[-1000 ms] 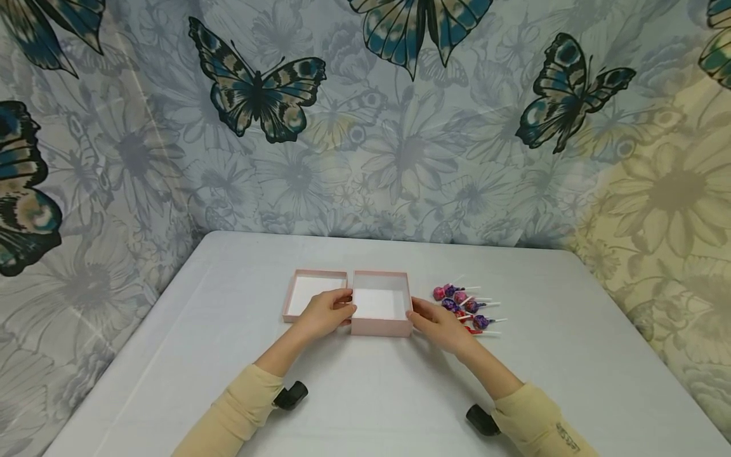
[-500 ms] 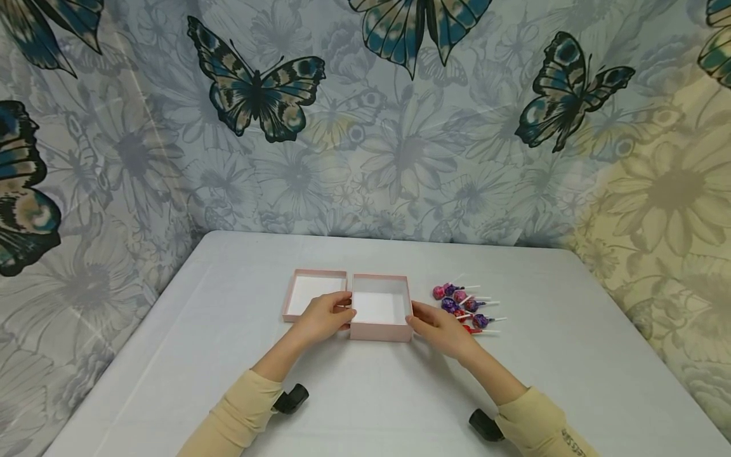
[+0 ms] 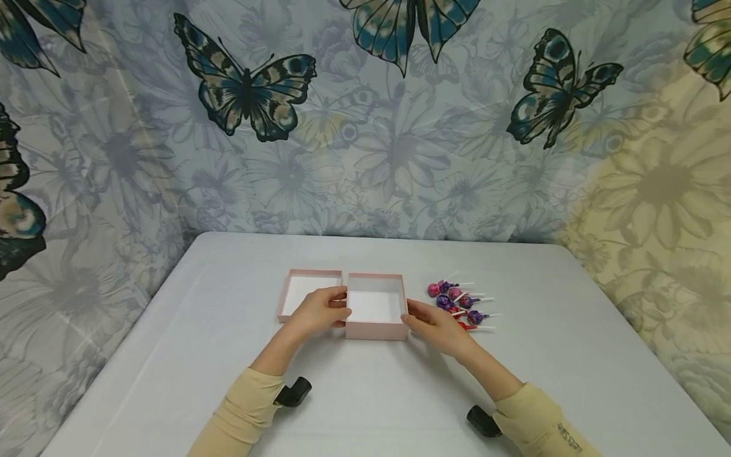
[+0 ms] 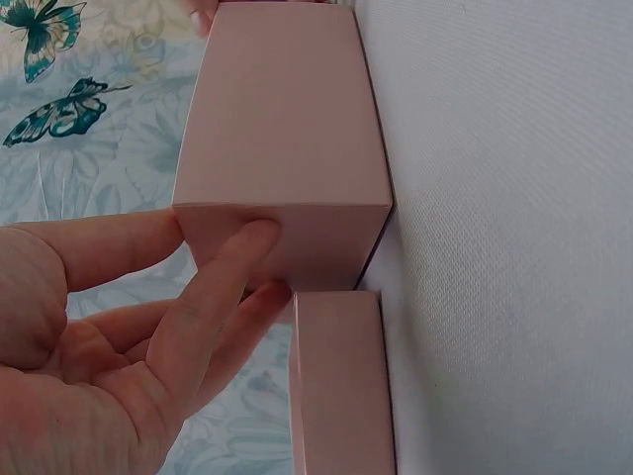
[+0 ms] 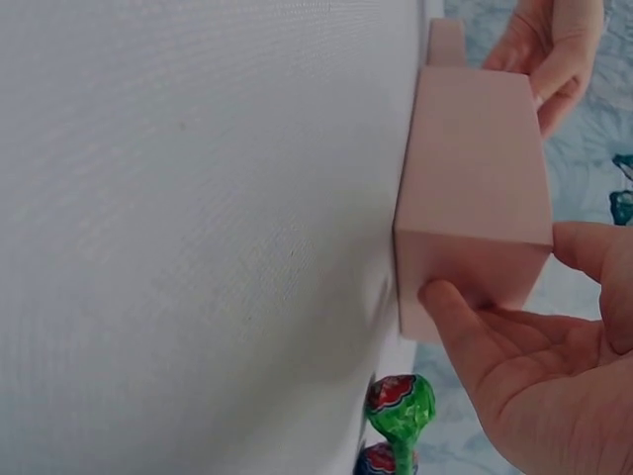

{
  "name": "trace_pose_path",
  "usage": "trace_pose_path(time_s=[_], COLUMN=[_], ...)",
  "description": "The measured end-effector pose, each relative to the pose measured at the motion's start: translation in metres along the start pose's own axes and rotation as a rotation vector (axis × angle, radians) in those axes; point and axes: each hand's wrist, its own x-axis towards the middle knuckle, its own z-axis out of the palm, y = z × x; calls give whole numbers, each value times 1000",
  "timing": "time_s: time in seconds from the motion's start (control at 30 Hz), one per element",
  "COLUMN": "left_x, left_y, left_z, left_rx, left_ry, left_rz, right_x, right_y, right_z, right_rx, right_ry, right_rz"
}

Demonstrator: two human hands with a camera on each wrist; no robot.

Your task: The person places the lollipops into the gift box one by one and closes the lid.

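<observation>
An open-topped pink box (image 3: 375,331) with a white inside sits upright on the white table between both hands. My left hand (image 3: 316,311) holds its left side; the left wrist view shows the thumb at the upper corner and fingertips against the side wall (image 4: 316,237). On the opposite side, my right hand (image 3: 436,327) holds the box likewise, its thumb at the edge and a fingertip pressing the wall (image 5: 475,267). A shallower pink lid (image 3: 305,289) lies inside-up to the left, partly behind my left hand. Nothing lies inside the box.
Several wrapped lollipops (image 3: 465,301) in purple, pink and red lie right of the box, close behind my right hand. A green-wrapped lollipop (image 5: 401,406) shows in the right wrist view. Butterfly-patterned fabric (image 3: 400,158) hangs behind the table (image 3: 514,273).
The box has slid slightly toward me, with both hands staying on its sides. The head view has shifted a little. The lid and lollipops lie where they were.
</observation>
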Motion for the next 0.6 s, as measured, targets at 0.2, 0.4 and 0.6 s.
trace_pose_path(time_s=[0.2,0.4,0.6], left_x=[0,0,0], left_y=[0,0,-2], left_z=[0,-1,0], left_rx=[-22,-48,-54], left_ry=[-2,3,-9], left_rz=[4,-10,-10], right_x=[-1,-6,-16], right_y=[0,8,25], right_z=[-5,-19,-43], right_rx=[12,9,-40], right_ry=[-7,34,120], right_rz=[2,-70,-85])
